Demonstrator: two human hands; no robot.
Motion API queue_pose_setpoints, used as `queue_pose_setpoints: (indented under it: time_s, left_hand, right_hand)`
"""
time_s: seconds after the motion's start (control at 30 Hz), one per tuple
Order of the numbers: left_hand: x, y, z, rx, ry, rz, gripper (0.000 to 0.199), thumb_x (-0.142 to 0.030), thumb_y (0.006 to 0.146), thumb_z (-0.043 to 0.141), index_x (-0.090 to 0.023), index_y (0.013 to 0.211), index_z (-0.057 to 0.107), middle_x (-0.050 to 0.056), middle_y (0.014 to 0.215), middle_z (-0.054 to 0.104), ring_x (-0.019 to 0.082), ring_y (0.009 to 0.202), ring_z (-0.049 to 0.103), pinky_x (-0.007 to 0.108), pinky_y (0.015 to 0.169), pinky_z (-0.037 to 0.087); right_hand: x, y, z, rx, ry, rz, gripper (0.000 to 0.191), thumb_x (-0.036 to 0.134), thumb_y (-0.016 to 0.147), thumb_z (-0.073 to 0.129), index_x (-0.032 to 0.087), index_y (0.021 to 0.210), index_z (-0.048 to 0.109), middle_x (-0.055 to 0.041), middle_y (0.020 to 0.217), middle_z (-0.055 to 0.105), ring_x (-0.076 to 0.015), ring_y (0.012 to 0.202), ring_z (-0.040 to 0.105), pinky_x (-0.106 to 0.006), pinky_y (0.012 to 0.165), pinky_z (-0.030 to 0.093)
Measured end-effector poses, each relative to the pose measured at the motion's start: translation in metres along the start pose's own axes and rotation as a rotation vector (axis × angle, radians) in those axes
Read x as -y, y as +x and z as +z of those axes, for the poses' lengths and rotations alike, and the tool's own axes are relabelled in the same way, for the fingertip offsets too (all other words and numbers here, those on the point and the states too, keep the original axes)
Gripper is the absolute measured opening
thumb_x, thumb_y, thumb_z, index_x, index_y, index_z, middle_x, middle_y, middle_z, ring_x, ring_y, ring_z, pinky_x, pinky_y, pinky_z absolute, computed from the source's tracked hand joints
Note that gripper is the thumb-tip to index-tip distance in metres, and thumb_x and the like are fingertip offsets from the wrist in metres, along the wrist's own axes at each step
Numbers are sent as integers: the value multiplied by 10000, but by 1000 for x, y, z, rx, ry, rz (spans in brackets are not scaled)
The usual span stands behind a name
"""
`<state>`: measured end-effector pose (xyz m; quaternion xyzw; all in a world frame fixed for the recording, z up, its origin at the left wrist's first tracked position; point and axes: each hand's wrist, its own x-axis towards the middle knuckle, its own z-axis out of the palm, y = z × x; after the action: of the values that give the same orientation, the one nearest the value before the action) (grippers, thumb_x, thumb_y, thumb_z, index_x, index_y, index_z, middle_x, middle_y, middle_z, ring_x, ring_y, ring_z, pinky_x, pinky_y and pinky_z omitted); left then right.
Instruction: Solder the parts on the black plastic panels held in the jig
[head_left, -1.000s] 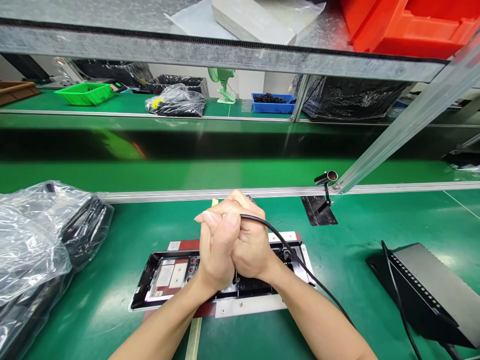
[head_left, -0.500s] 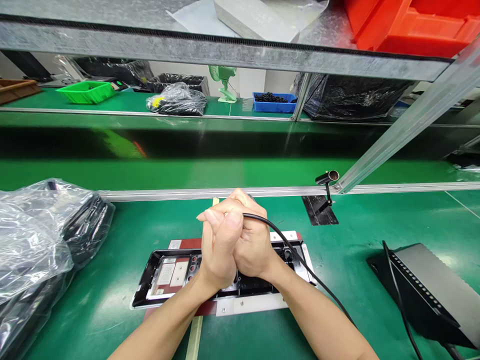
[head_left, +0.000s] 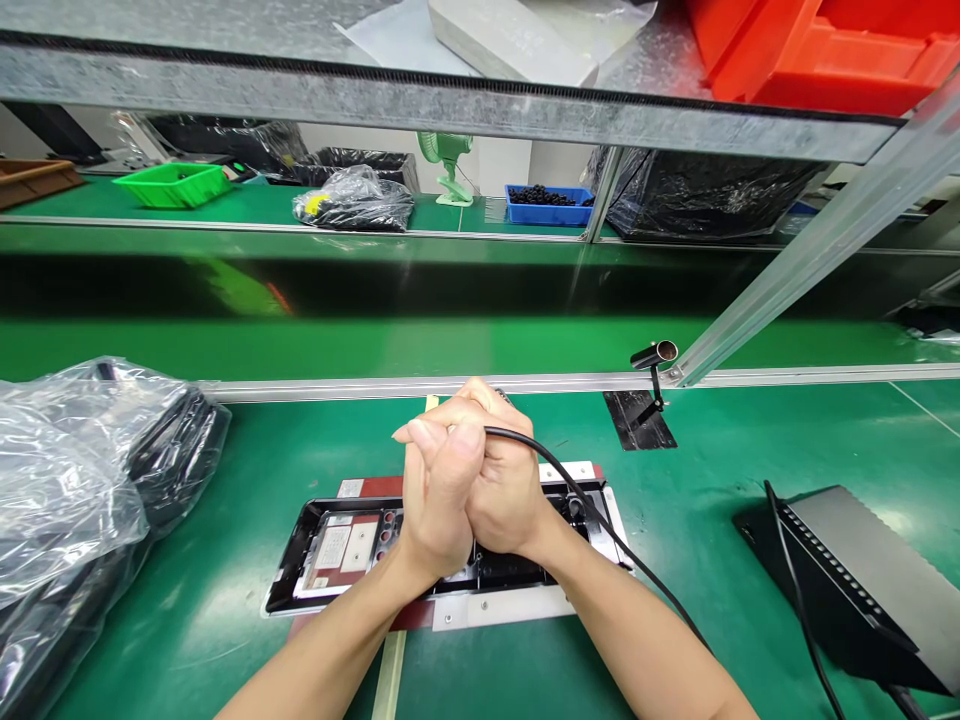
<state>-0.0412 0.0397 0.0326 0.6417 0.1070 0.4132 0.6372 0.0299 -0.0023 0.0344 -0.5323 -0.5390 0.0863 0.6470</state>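
My left hand [head_left: 439, 500] and my right hand [head_left: 510, 490] are clasped tightly together, fingers wrapped round one another. A black cable [head_left: 592, 505] comes out at the top of the grip and runs down over my right forearm. The corded tool it belongs to is hidden inside my fists. Below them lies a long black plastic housing [head_left: 300, 535], open side up, with ribs and round holes inside. It sits in a fixture [head_left: 517, 606] of white strips on a reddish-brown board. My hands cover the middle of the housing, so any contact there cannot be made out.
Plastic-wrapped black parts [head_left: 90, 480] lie at the left. On the right are a black and grey box [head_left: 862, 590] with a cable and a small tube on a stand [head_left: 654, 355]. A metal shelf [head_left: 375, 90] crosses overhead, bearing a red bin [head_left: 810, 60]; a slanted post [head_left: 795, 250] supports it.
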Motion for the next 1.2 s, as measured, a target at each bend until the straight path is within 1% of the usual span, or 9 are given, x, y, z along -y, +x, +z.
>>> queue_pose_setpoints:
  time_s: [0.17,0.33,0.53,0.7,0.9,1.0,1.2]
  left_hand:
    - [-2,1,0,0,20,28,441,-560,989,460,-205,785,621,48,829,563,230,789,602,408,721,539]
    - [-1,1,-1,-4,43,42,441,-550,998,457,-201,769,598,42,828,541,209,786,561,391,726,520]
    - [-1,0,-1,-10,49,38,443,-554,998,454,-203,790,628,45,824,540,214,786,563,389,714,515]
    - [-1,-1,-1,9,7,-4,447,-562,998,449,-203,806,635,51,851,551,233,818,591,417,739,542]
    - [1,-1,-1,-3,2,-10,445,-565,995,454,-201,817,637,52,839,551,235,815,590,415,746,523]
    - [1,-2,-1,-6,11,-16,458,-574,994,447,-199,824,648,58,849,561,243,828,602,416,752,523]
    - [-1,-1,-1,-14,48,27,443,-560,993,449,-209,795,632,49,834,561,229,805,577,404,736,523]
  right_hand:
    - [-1,0,0,5,1,0,248,439,981,602,241,1012,748,-25,824,652,-174,811,614,-310,694,466]
    - [-1,-1,1,2,0,2,247,439,978,606,241,1001,752,-24,811,662,-179,812,616,-316,690,461]
    - [-2,-2,1,-3,4,-27,267,420,986,598,238,895,772,-33,823,656,-173,815,611,-310,700,466]
    - [-3,-1,1,-12,23,-42,266,400,996,583,238,898,770,-34,833,640,-169,818,610,-304,705,466]
    - [-3,-2,1,-11,18,-40,269,413,1003,568,239,944,765,-30,833,648,-168,822,610,-302,706,462]
    - [-2,-2,1,-3,6,-38,285,430,999,575,241,913,770,-27,824,661,-168,819,610,-303,702,461]
    - [-3,-2,1,1,-20,-1,298,443,983,597,230,863,767,-35,812,661,-172,817,625,-304,711,496]
